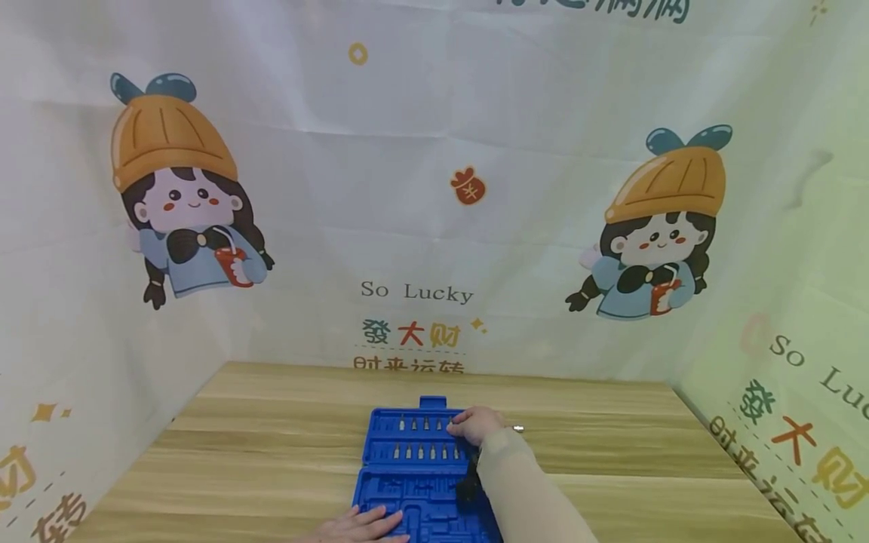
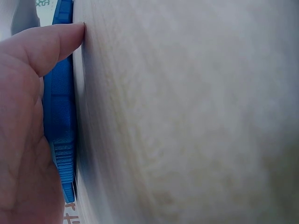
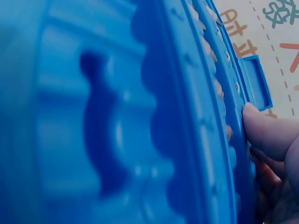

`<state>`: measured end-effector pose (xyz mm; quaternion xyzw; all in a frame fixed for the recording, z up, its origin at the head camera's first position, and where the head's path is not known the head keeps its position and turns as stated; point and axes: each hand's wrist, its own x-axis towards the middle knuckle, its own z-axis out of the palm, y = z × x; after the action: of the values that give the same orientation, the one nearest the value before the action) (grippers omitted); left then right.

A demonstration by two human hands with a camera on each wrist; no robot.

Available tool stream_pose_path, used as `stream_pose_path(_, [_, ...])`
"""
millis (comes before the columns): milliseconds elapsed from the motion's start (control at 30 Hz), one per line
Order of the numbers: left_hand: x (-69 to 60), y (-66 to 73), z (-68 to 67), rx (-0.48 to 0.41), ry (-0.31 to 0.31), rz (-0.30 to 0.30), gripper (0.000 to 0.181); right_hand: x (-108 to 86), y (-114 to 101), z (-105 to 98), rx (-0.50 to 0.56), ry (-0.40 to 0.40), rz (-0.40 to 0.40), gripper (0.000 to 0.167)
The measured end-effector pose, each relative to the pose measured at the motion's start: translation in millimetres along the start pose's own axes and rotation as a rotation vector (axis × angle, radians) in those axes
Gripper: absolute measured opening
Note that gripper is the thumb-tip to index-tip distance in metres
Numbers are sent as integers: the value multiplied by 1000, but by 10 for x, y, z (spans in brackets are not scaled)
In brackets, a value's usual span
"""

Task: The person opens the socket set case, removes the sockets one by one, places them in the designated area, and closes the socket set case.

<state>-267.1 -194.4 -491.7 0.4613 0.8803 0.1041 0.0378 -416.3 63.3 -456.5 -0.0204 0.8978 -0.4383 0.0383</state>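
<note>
The pale backdrop cloth (image 1: 380, 188) reads "So Lucky" (image 1: 417, 292), below it "發大财" (image 1: 411, 333), then "时来运转" (image 1: 409, 365), its lower strokes cut off at the tabletop (image 1: 271, 422). A ¥ sign marks a printed red pouch (image 1: 468, 186). The cloth's right side repeats the wording, "Lucky" cropped; up top, "满满" (image 1: 655, 7) is partly cropped

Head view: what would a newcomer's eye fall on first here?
Probably the two large, orange-hatted cartoon figures on the pale backdrop, left and right of its middle. Next, the open blue case on the wooden table, lower centre, with small metal bits in two rows in its far half. The right hand is at that half's right end, the left hand on the near half.
</note>
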Motion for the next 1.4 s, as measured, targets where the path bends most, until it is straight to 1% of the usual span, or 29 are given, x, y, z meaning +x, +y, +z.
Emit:
stream_pose_path(100, [-1, -8, 25, -3, 12, 7, 54, 18, 9, 26, 30, 27, 24, 13])
stream_pose_path(200, [-4, -16, 44, 5, 21, 12, 54, 21, 14, 46, 84, 52, 55, 12])
stream_pose_path(333, [-16, -14, 52, 5, 43, 19, 54, 16, 14, 50, 83, 76, 63, 13])
stream_pose_path(500, [-34, -9, 55, 5, 68, 31, 53, 23, 15, 47, 72, 83, 48, 13])
stream_pose_path(600, [-39, -14, 56, 14, 72, 33, 53, 35, 32, 62, 62, 80, 45, 13])
stream_pose_path(867, [-38, -5, 35, 19, 58, 32, 54, 26, 61, 72, -4, 82, 21, 12])
stream_pose_path(933, [-37, -4, 29, 23, 51, 28, 54, 32, 72, 63, 25, 64, 1, 16])
stream_pose_path(967, [-35, -8, 26, 20, 43, 23, 54, 37, 73, 57, 62, 58, -11, 19])
stream_pose_path(1100, [-8, -38, -2, -10, -17, -8, 54, 90, 102, 54, 219, 28, -65, 27])
stream_pose_path(1167, [5, -45, -13, -32, -39, -15, 54, 100, 111, 45, 264, 27, -83, 26])
stream_pose_path(1233, [4, -38, -11, -33, -41, -9, 54, 101, 124, 24, 263, 26, -87, 24])
stream_pose_path(1400, [-29, 1, -7, -12, -5, 9, 55, 80, 143, -112, 237, 49, -116, 20])
